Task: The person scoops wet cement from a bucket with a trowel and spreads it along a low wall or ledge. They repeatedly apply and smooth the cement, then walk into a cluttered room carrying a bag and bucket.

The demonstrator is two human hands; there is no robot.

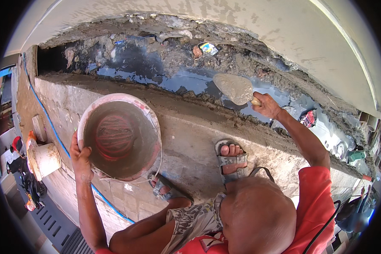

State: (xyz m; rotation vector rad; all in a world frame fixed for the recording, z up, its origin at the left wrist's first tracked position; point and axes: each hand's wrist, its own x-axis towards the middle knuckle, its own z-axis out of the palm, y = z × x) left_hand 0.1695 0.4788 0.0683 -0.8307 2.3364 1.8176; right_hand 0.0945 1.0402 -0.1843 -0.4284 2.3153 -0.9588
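My left hand [81, 159] grips the rim of a round bucket [118, 98], fingers outside and thumb over the edge. The bucket is tilted so its inside shows, with a thin coat of wet grey mortar [142, 139] and reddish scraped streaks at the bottom. A thin wire handle hangs at its side. My right hand [266, 105] is closed round the short wooden handle of a trowel [235, 88]. Grey mortar coats the trowel's broad blade, which is held out over a water-filled ditch [173, 80].
A low concrete ledge [190, 116] borders the ditch; a pale wall [300, 51] rises beyond. Crumpled wrappers [208, 48] lie in the ditch. My sandalled feet [233, 158] are on the paving. A blue hose [51, 120] and a white bucket [46, 158] are at left.
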